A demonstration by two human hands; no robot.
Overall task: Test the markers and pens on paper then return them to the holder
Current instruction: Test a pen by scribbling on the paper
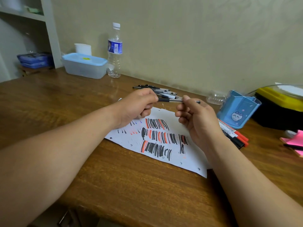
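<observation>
From the head view, both hands hold one ballpoint pen [170, 100] level above the scribbled paper [173, 118]: the left hand [137, 105] has its grip pinched round the dark rubber end, the right hand [195, 115] pinches the clear barrel. Whether a cap is coming off or going on I cannot tell; a straight pull or push along the barrel suits either. More pens [157, 90] lie behind, markers [234, 135] beside the blue holder [237, 110] on the counter [139, 185]. The pen's tip is hidden.
</observation>
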